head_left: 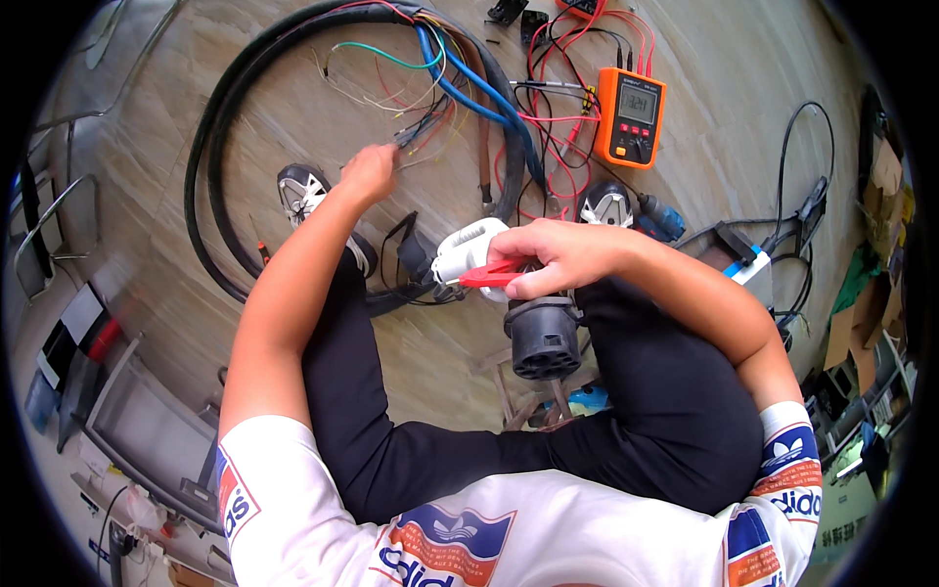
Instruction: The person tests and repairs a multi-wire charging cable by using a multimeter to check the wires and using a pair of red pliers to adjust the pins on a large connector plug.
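Note:
My left hand (370,176) is stretched forward, its fingers closed at the ends of thin coloured wires (423,129) that fan out of a thick black cable (202,161). Which wire it pinches is too small to make out. Between my knees my right hand (559,252) grips a red clip (492,275), held against a white plug with a handle (466,250). Just below that hand hangs a round black connector (544,339) with holes in its face. The far side of the white plug is hidden by my fingers.
An orange meter (631,119) with a lit display lies ahead to the right, red and black leads (567,117) tangled beside it. A blue power tool (661,217) rests near my right shoe (606,203). A metal-framed chair (147,421) stands at left, cardboard (861,313) at right.

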`<state>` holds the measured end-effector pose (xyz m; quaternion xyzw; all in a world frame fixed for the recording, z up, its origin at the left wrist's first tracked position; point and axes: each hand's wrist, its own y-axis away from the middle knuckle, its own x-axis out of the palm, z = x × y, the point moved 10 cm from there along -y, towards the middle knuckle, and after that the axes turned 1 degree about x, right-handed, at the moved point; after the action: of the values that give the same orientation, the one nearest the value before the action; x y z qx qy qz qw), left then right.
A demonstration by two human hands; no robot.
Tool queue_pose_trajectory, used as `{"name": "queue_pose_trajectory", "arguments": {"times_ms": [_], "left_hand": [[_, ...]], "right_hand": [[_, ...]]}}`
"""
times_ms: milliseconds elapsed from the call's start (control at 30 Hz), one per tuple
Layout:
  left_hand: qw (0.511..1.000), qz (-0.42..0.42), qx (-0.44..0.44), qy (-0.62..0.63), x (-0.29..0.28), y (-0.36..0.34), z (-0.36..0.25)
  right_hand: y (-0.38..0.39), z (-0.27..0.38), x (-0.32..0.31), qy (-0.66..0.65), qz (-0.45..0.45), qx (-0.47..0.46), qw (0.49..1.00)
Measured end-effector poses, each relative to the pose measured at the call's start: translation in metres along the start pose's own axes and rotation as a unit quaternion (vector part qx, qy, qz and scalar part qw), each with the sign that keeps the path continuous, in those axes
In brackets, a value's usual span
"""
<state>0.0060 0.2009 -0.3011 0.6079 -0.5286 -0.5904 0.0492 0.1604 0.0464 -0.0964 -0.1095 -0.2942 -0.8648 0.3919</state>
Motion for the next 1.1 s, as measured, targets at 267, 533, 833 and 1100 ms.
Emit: {"name": "queue_pose_trajectory", "arguments": {"times_ms": [267,533,833,1100], "left_hand": [[0.985,0.122,0.004,0.122,0.019,0.013,0.009],[0.982,0.152,0.055,0.098,0.028,0.017,-0.014],[0.994,-0.007,-0.003,0.105,0.009,0.013,-0.019],[0.985,-0.115,-0.058,0.116,0.001,0.005,-0.014]], "right_hand": [[0.000,-0.003,-0.002,-0.019,-0.008,0.002,1.000],[0.001,-0.004,-0.001,-0.035,-0.044,-0.008,0.998],[0.002,-0.010,0.003,-0.042,-0.034,0.016,0.998],[0.001,-0.009,0.007,-0.032,-0.043,0.014,0.998]]}}
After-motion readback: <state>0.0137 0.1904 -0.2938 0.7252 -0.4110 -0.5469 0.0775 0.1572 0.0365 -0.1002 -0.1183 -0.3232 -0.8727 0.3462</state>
